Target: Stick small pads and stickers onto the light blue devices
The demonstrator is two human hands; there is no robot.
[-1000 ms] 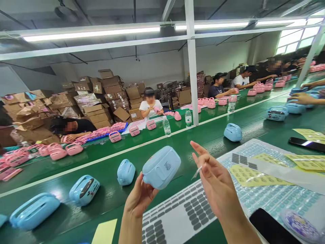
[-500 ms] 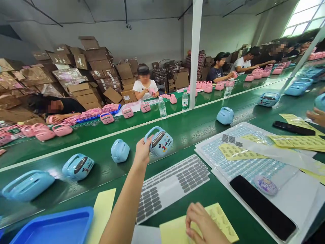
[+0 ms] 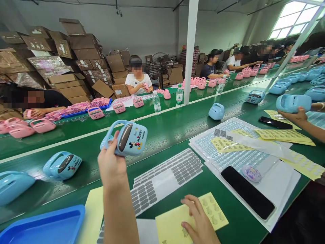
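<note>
My left hand [image 3: 113, 162] grips a light blue plastic casing [image 3: 133, 139] by its loop handle, raised above the green bench. A dark strip and a Mickey print show on its face. My right hand [image 3: 200, 222] rests over a yellow sticker sheet [image 3: 213, 210], thumb and fingers apart; nothing shows between them. Sheets of grey oval stickers [image 3: 165, 183] lie just beyond the right hand. Left of the held casing, another blue Mickey casing [image 3: 63, 166] stands on the belt, beside a further blue casing [image 3: 16, 186].
A blue tray [image 3: 45, 225] sits front left. On the right, a phone [image 3: 247, 191] and a round purple item [image 3: 251, 173] lie on bagged sheets. A co-worker's hand [image 3: 297, 117] holds a blue casing. Water bottles [image 3: 179, 96] and pink casings stand across the bench.
My left hand has moved left and nearer with the blue casing. My right hand's fingers have spread over the yellow sheet. The co-worker's casing has come further into view at right.
</note>
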